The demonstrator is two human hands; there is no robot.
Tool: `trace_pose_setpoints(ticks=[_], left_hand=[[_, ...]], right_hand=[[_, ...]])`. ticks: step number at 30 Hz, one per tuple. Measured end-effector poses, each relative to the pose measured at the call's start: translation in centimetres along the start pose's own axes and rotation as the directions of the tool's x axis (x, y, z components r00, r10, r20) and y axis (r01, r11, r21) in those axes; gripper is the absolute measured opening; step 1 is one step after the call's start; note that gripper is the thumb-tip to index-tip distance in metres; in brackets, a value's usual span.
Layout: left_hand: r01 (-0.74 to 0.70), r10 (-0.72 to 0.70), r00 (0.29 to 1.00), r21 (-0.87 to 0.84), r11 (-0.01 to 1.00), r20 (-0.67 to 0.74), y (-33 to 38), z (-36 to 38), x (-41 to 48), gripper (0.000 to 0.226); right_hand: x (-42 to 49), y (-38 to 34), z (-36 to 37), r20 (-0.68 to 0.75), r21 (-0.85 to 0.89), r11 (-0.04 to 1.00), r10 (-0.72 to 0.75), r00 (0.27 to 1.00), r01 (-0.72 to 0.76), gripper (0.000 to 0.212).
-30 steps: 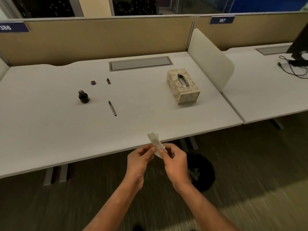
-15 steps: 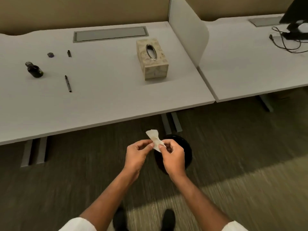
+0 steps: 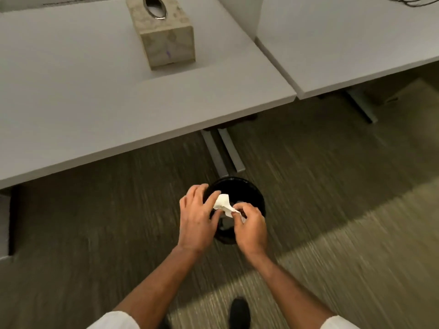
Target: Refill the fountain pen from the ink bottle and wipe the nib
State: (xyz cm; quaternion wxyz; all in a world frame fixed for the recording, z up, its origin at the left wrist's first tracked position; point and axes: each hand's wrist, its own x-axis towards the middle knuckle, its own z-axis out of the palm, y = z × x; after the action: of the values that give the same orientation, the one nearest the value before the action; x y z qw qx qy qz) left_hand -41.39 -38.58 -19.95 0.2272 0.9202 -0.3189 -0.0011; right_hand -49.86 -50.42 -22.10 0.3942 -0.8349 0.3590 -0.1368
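A crumpled white tissue (image 3: 222, 204) hangs over the black waste bin (image 3: 255, 195) on the floor. My right hand (image 3: 250, 227) pinches its near end. My left hand (image 3: 196, 217) has its fingers spread, with the fingertips touching the tissue's far end. The pen and the ink bottle are out of view.
A beige tissue box (image 3: 164, 34) stands on the white desk (image 3: 71, 96) beyond the bin. A second desk (image 3: 344, 43) adjoins on the right, past a divider. Grey desk legs (image 3: 223, 153) stand just behind the bin. My dark shoe (image 3: 240, 312) is on the carpet.
The view has tilted down and to the right, so the pen and ink bottle left the frame. Both hands have carried the tissue from the desk edge down over the bin, and my left fingers have spread.
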Motion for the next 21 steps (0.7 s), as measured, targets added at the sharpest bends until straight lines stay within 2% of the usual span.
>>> trace_pose_setpoints(ticks=[4,10,15,18,21], left_hand=[[-0.031,0.017,0.986,0.083,0.996,0.169,-1.6,5.0,1.2,0.035],[0.018,-0.016,0.981,-0.006,1.000,0.193,-4.1,11.2,1.9,0.041],[0.009,0.011,0.970,-0.082,0.997,0.241,-5.7,14.3,2.1,0.051],[-0.008,0.027,0.973,-0.083,0.997,0.231,-6.4,15.7,2.4,0.051],[0.020,0.009,0.971,-0.119,0.993,0.238,-6.9,15.9,2.3,0.051]], right_hand=[[1.6,4.1,2.7,0.002,-0.125,0.989,-0.079,0.997,0.078,0.017],[4.7,9.7,6.7,0.015,-0.276,0.956,-0.103,0.995,0.103,0.019],[7.4,13.3,9.5,0.093,-0.450,0.890,-0.036,0.995,0.074,0.042],[8.6,15.5,10.4,0.102,-0.440,0.895,-0.032,0.994,0.074,0.049],[8.9,15.6,9.6,0.042,-0.370,0.929,0.000,0.999,0.016,0.046]])
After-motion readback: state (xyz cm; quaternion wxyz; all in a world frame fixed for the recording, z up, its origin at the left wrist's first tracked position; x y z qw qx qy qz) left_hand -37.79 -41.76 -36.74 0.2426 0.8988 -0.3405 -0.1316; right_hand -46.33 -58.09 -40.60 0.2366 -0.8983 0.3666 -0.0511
